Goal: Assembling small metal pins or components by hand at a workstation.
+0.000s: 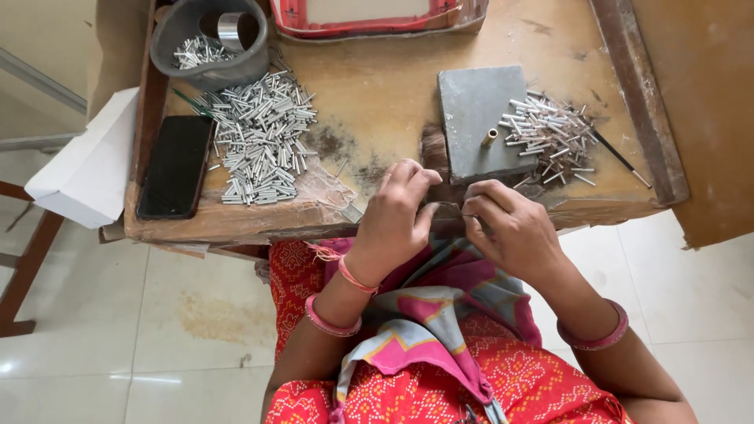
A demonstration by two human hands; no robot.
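Note:
My left hand (397, 216) and my right hand (506, 224) meet at the near edge of a worn wooden table (377, 94). Both have fingers pinched together; a thin thread or wire seems to run between them, too small to make out. Just beyond my hands lies a grey stone block (475, 118) with a short brass peg (489, 138) standing on it. A small pile of short silver metal tubes (550, 137) sits right of the block. A larger heap of the same tubes (259, 137) lies at the left.
A grey bowl (206, 71) holding more tubes and a metal ring stands at the back left. A black phone (174, 166) lies at the left edge, beside a white box (86, 169). A red-rimmed tray (377, 23) sits at the back. A thin black stick (620, 159) lies at the right.

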